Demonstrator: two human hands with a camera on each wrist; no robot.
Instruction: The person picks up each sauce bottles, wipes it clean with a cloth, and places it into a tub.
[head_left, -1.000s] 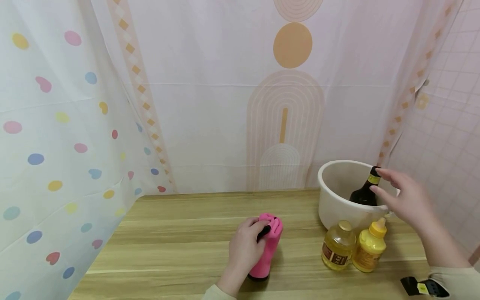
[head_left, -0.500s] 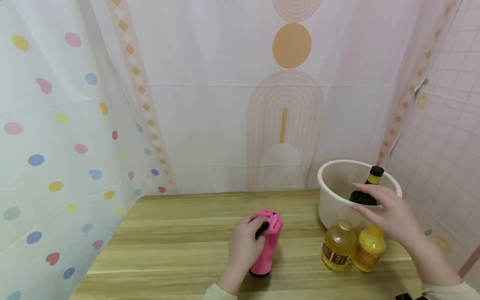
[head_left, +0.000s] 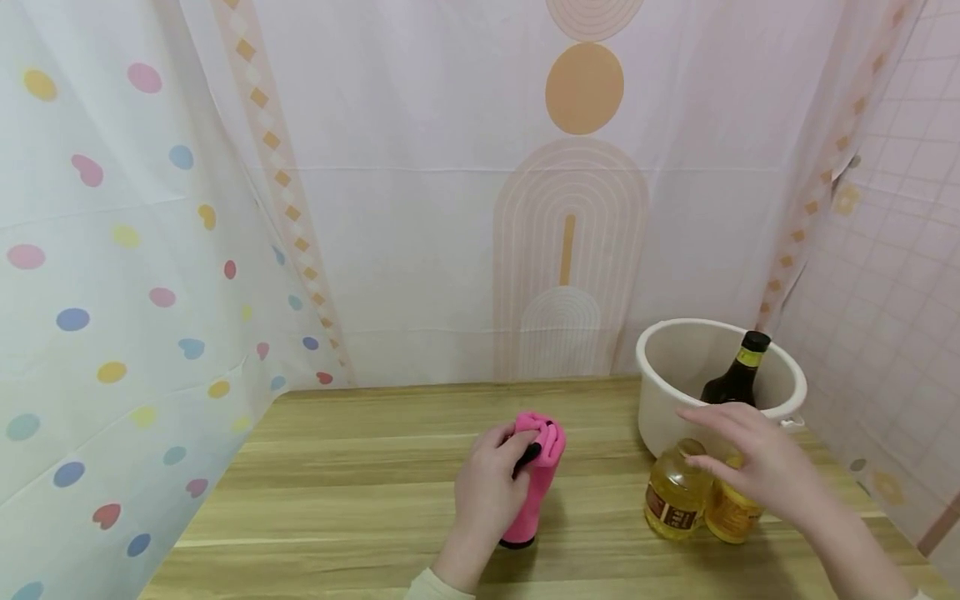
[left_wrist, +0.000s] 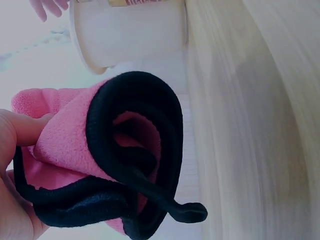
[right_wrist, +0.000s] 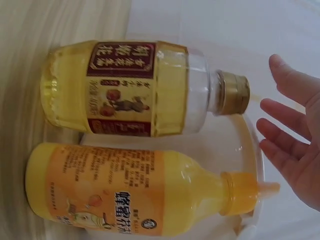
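Pink rolled cloth (head_left: pixel 537 504) gripped in left hand (head_left: pixel 487 490), left of white bucket (head_left: pixel 654 412). Right hand (head_left: pixel 768 458) spread, holding nothing, near oil bottle (head_left: pixel 673 493). Looks partway: dark bottle (head_left: pixel 733 386) inside bucket; oil bottle, yellow bottle (head_left: pixel 731 514), cloth outside.

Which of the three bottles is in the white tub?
The dark, black-capped bottle; the gold-capped bottle and the yellow bottle both stand outside the tub, on the table.

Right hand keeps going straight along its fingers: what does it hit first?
Probably the gold cap of the clear bottle; the right hand points its way in the right wrist view. Depth is unclear, so it might pass just above.
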